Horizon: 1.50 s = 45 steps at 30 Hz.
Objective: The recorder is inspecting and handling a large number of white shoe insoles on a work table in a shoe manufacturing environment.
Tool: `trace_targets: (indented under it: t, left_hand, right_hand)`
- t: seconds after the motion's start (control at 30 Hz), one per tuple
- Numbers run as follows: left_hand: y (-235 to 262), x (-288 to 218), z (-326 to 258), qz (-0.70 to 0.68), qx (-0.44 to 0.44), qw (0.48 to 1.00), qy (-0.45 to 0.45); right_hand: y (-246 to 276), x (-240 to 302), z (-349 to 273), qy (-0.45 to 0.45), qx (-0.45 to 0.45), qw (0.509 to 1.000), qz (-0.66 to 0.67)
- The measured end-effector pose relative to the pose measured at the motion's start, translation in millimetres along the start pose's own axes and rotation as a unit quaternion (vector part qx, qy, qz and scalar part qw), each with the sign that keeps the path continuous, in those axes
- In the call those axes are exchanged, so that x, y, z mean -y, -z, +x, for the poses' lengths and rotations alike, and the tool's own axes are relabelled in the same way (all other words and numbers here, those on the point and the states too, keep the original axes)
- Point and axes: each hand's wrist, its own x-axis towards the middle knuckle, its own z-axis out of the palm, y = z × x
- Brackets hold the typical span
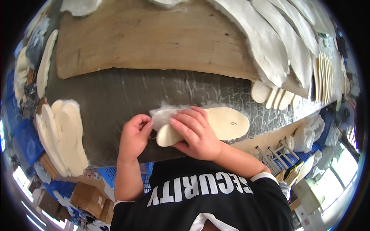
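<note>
holding a cream insole (227, 123) in the right hand (198, 134), at the near middle of the dark desk (115, 92). gripping from above, with fingers loosely side by side and bent over the top, and with the thumb tucked in at the near side. stretching out past the knuckles to the right in a broad rounded end, with a small dark mark near the tip. just left of the same fingers, showing another rounded cream end (168, 136), raised and tilted; cannot tell whether folded from the same insole or part of a second one.

under the right fingertips and out to the left, a thin white fluffy layer (163, 114), ragged along the far edge. beside the left edge of that layer, the left hand (134, 135), with thumb and fingertips curled nearly together; cannot tell whether pinching any fibre.

farther left on the desk, a stack of cream insoles (63, 138). across the far side, a brown board (154, 38), with long white padding pieces (266, 42) overlapping on the right. beyond those, a tight row of insoles (323, 77). below the desk at left, a cardboard box (88, 198); at right, a ladder (277, 156).
</note>
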Motion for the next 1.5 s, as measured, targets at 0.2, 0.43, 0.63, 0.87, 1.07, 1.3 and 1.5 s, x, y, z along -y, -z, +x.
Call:
trace_targets:
  t: [0.2,0.43,0.63,0.87,1.07,1.3,1.5]
  left_hand:
    - [9,-4,-9,-0.055,0.057,0.993,-0.087]
    - [13,-8,-20,-0.147,0.167,0.969,-0.105]
    - [14,-18,-25,-0.111,0.175,0.969,-0.134]
    - [11,-20,-26,-0.083,0.182,0.966,-0.162]
    - [8,-24,-28,-0.044,0.154,0.97,-0.185]
    - [5,-25,-30,-0.027,0.139,0.97,-0.197]
    - [3,-25,-32,0.009,0.12,0.968,-0.223]
  right_hand:
    - [2,9,-7,-0.006,-0.03,0.999,-0.016]
    - [1,23,6,-0.037,0.004,0.999,0.016]
    - [6,30,11,-0.064,0.029,0.997,0.031]
    - [7,29,10,-0.074,0.039,0.996,0.034]
    - [7,25,10,-0.076,0.042,0.996,0.035]
    - [5,22,7,-0.079,0.045,0.995,0.037]
    - [2,21,8,-0.083,0.046,0.995,0.039]
